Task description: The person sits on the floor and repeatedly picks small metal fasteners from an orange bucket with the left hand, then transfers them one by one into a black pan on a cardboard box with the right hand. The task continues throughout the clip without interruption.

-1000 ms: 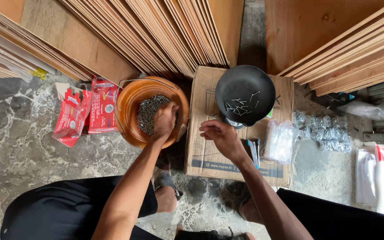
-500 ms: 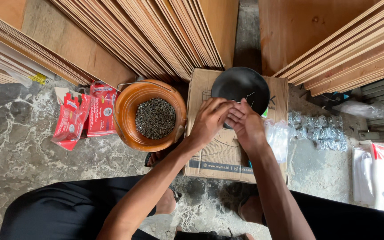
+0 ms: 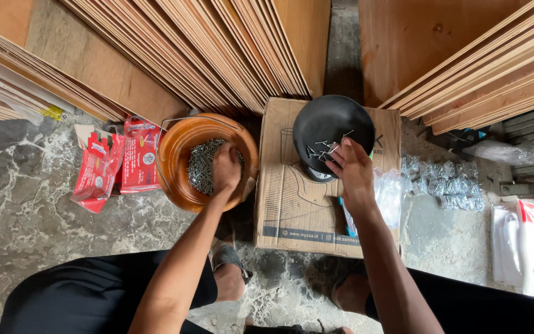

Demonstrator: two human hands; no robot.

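Down at the bottom edge, at six o'clock, the person's black-clad knees (image 3: 100, 297) frame two sandalled feet on a mottled grey stone floor (image 3: 20, 204), rough and streaked with white. Just beyond the feet stands a brown cardboard box (image 3: 292, 204), flat-topped and matte, which carries a round black dish (image 3: 332, 133) on its far half; a few thin metal nails (image 3: 319, 150) lie scattered in the dish's smooth hollow. The right hand (image 3: 352, 168) reaches over the box to the near rim of that dish, at about one o'clock, fingers curled together over the nails; whether they pinch any cannot be told. At eleven o'clock, touching the box's left side, sits a glossy orange plastic bowl (image 3: 183, 167) with a thin wire handle, holding a dark bristly heap of small nails (image 3: 202, 164). The left hand (image 3: 225, 168) is sunk into this heap, fingers bent down and closed among the nails, so its own back hides the grasp. Left of the bowl, at ten o'clock, lie crumpled red packets (image 3: 115, 164). To the right of the box, at two o'clock, clear plastic bags (image 3: 443, 179) of shiny metal parts rest on the floor, and white sacks (image 3: 526, 247) lie at three. Farthest off, at twelve, thin plywood sheets (image 3: 217, 49) lean in slanted fans.
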